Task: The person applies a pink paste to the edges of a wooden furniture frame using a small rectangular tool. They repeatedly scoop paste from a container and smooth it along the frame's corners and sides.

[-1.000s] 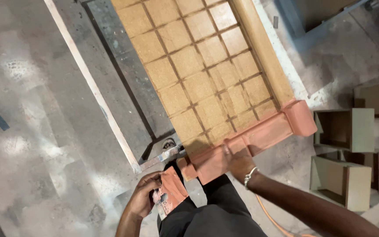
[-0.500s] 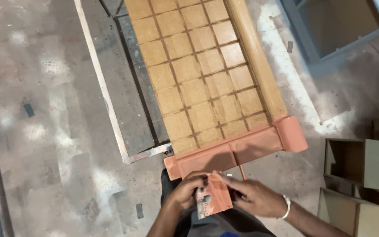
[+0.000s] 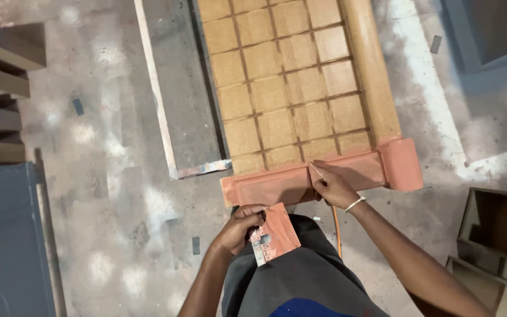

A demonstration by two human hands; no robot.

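My left hand [image 3: 239,226] is closed around a small flat board [image 3: 277,233] smeared with reddish filler, held level just in front of my waist, with a pale metal scraper blade [image 3: 259,249] lying against its near edge under my thumb. My right hand [image 3: 333,186] is pinched narrow on a thin blade-like tool [image 3: 318,172], its tip touching the top face of the reddish-brown end rail [image 3: 277,185] directly ahead of the fingers; I cannot tell exactly what kind of tool it is. That rail runs crosswise just beyond both hands and ends, to the right of my right hand, in a rounded block [image 3: 401,164] of the same colour. Past the rail, further from my hands, a tan panel [image 3: 283,88] scored into a grid of squares stretches away, with a plain tan side rail [image 3: 371,76] along its right edge. To the left of my left hand a long pale strip [image 3: 155,88] lies on the dusty concrete floor [image 3: 101,194]. A bracelet [image 3: 354,203] sits on my right wrist, and open wooden boxes [image 3: 494,235] stand well off to the right.
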